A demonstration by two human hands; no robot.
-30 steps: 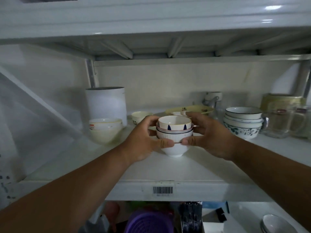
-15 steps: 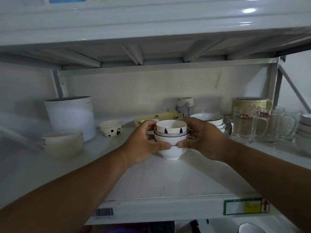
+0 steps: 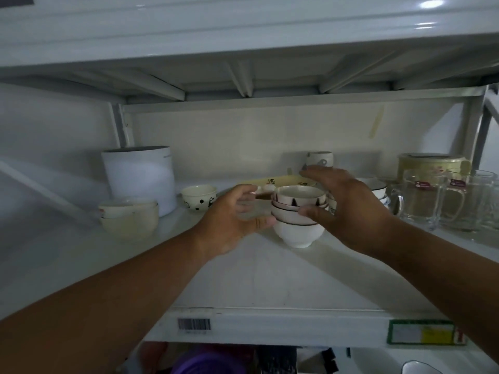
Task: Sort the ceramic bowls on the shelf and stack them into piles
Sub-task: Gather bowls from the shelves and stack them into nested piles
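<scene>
A stack of small ceramic bowls (image 3: 297,233) stands on the white shelf (image 3: 256,279), a plain white bowl at the bottom and dark-rimmed patterned ones nested on top. My left hand (image 3: 232,222) is just left of the stack, fingers loosely spread and off it, thumb tip at its side. My right hand (image 3: 348,211) hovers at the stack's right, fingers raised above the rim, thumb in front of the middle bowls. A cream bowl pile (image 3: 129,217) sits at the left, a dotted bowl (image 3: 198,197) behind it. Blue-rimmed bowls (image 3: 376,186) are partly hidden behind my right hand.
A white cylindrical container (image 3: 140,179) stands at the back left. A yellow plate (image 3: 280,180) and a mug (image 3: 320,159) lie behind the stack. Glass mugs (image 3: 421,201) and a yellow jar (image 3: 429,164) crowd the right. The upper shelf hangs low overhead.
Both hands gripped the stack before; now their fingers have opened and lifted away from it. The stack rests on the shelf a little further right and back.
</scene>
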